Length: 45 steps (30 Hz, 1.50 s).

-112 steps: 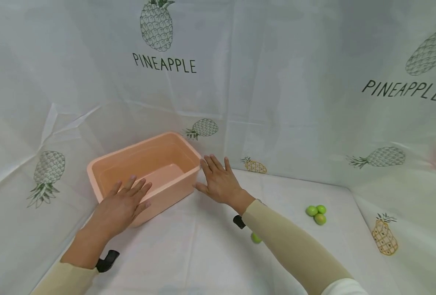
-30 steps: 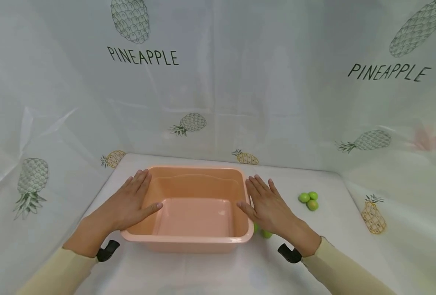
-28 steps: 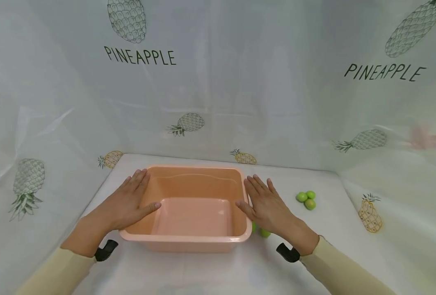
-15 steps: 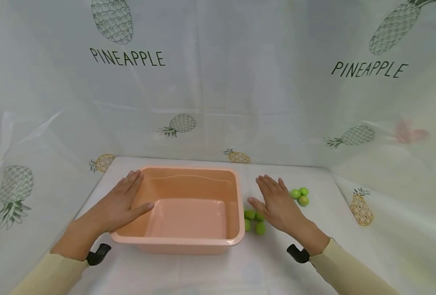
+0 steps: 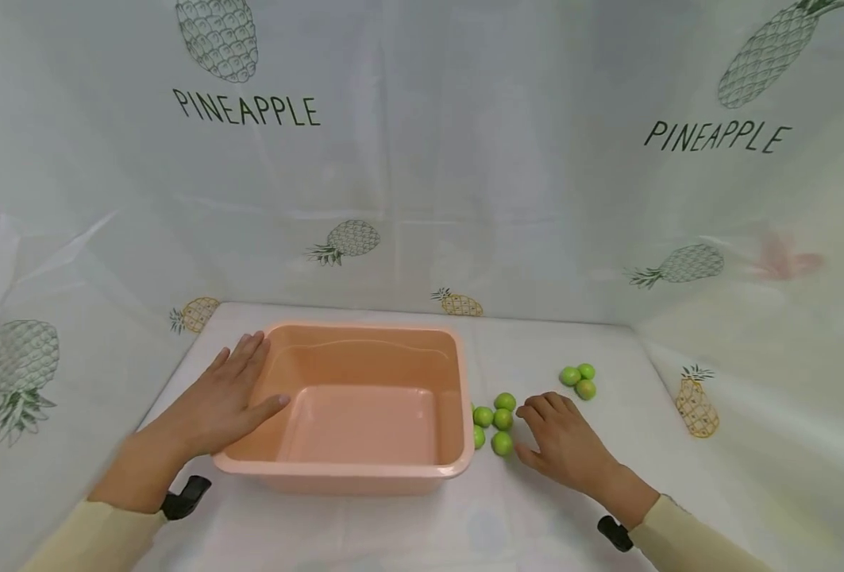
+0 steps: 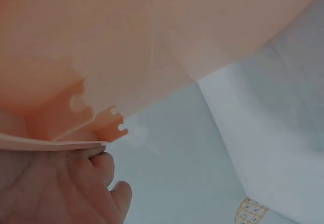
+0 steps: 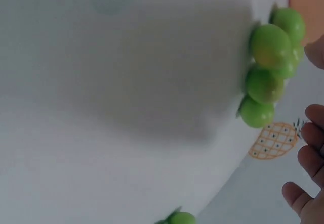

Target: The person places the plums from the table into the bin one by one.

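Note:
A peach plastic basin (image 5: pixel 353 469) stands in the middle of the table, with nothing inside. At its left rim lies my left hand (image 5: pixel 214 409), fingers extended along the side and thumb over the inside. The left wrist view shows that hand (image 6: pixel 61 186) against the basin's rim. Beside the basin's right wall sits a cluster of several green limes (image 5: pixel 503 419), one partly hidden by the rim. My right hand (image 5: pixel 568 445) hovers just right of them, fingers loosely bent and holding nothing. In the right wrist view its fingers (image 7: pixel 314 158) are apart from the limes (image 7: pixel 271 47).
Three more limes (image 5: pixel 585 389) lie farther back on the right of the white tabletop (image 5: pixel 536 342). White sheeting with printed pineapples (image 5: pixel 422 183) walls off the back and both sides. A black wrist camera mount (image 5: pixel 187 497) sits under the left wrist.
The basin has come from the back left to the middle and turned square. My right hand has left its rim, moving right and lower beside the limes. The left hand stays on the rim.

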Motion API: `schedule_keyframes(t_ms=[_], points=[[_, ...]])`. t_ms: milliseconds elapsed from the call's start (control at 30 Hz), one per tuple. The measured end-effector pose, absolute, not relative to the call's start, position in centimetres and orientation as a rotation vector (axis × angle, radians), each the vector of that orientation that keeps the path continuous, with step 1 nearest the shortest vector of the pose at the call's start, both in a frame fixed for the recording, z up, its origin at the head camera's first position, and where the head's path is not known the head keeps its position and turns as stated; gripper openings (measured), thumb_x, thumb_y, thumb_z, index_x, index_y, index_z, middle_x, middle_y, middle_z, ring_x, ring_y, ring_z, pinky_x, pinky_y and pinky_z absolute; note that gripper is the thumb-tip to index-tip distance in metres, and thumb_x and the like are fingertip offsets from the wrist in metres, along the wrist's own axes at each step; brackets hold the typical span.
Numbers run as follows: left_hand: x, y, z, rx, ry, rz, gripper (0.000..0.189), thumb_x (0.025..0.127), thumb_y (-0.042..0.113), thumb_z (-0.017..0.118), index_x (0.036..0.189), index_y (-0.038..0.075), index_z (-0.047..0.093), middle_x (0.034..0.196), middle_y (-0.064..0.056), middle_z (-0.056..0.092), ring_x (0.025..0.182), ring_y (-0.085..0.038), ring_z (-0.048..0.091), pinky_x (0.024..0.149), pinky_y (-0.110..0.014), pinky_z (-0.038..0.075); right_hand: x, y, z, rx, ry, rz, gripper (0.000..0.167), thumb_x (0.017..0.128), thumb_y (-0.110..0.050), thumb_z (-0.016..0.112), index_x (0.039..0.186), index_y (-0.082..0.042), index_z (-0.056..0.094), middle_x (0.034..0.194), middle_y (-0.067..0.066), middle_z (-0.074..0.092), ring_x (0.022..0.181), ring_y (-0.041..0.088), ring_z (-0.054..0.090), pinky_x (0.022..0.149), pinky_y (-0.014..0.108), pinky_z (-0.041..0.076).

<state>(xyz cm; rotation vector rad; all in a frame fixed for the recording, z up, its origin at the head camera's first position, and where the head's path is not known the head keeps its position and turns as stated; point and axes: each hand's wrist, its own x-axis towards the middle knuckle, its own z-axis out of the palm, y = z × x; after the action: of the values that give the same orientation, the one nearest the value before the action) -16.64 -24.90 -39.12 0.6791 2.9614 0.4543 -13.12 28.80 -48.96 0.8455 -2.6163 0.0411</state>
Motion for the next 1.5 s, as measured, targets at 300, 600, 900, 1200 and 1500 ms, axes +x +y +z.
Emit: schedule_keyframes(t_ms=[300, 600, 900, 1200, 1500], points=[[-16.3, -24.6, -39.0, 0.641, 2.951, 0.464, 0.099, 0.107, 0.058, 0.051, 0.165, -0.009, 0.008, 0.175, -0.029, 0.003, 0.162, -0.049, 0.006, 0.13, -0.064, 0.01, -13.4, 27.5, -50.4, 0.934, -2.698, -0.06, 0.046, 0.081, -0.04, 0.086, 0.111, -0.01, 0.067, 0.111, 0.003, 0.063, 0.103, 0.024, 0.055, 0.09, 0.046, 0.052], [-16.2, -24.7, -38.8, 0.629, 2.969, 0.421, 0.1, 0.106, 0.059, 0.052, 0.164, -0.011, 0.012, 0.174, -0.03, 0.006, 0.161, -0.05, 0.008, 0.128, -0.066, 0.014, -13.9, 27.1, -51.3, 0.935, -2.71, -0.137, 0.051, 0.08, -0.047, 0.088, 0.109, -0.01, 0.068, 0.106, 0.002, 0.063, 0.098, 0.023, 0.053, 0.086, 0.043, 0.051], [-15.8, -24.7, -38.4, 0.632, 2.979, 0.404, 0.098, 0.106, 0.059, 0.051, 0.164, -0.012, 0.014, 0.173, -0.031, 0.008, 0.161, -0.05, 0.008, 0.128, -0.067, 0.013, -14.3, 27.2, -51.2, 0.939, -2.701, -0.11, 0.045, 0.082, -0.044, 0.085, 0.106, -0.011, 0.068, 0.103, 0.001, 0.062, 0.097, 0.022, 0.053, 0.085, 0.042, 0.049], [-15.8, -24.3, -38.4, 0.619, 3.011, 0.327, 0.097, 0.106, 0.059, 0.05, 0.163, -0.013, 0.018, 0.173, -0.032, 0.013, 0.16, -0.05, 0.012, 0.128, -0.068, 0.013, -17.0, 28.2, -44.5, 0.906, -2.597, -0.02, 0.036, 0.082, -0.038, 0.078, 0.098, -0.009, 0.065, 0.097, 0.003, 0.061, 0.089, 0.023, 0.053, 0.077, 0.042, 0.046], [-15.4, -24.0, -38.1, 0.62, 3.013, 0.295, 0.096, 0.107, 0.059, 0.049, 0.162, -0.013, 0.018, 0.172, -0.032, 0.014, 0.16, -0.051, 0.013, 0.128, -0.067, 0.015, -20.7, 23.5, -35.1, 1.018, -2.546, 0.067, 0.031, 0.086, -0.036, 0.073, 0.1, -0.008, 0.066, 0.098, 0.005, 0.062, 0.092, 0.027, 0.052, 0.08, 0.042, 0.042]])
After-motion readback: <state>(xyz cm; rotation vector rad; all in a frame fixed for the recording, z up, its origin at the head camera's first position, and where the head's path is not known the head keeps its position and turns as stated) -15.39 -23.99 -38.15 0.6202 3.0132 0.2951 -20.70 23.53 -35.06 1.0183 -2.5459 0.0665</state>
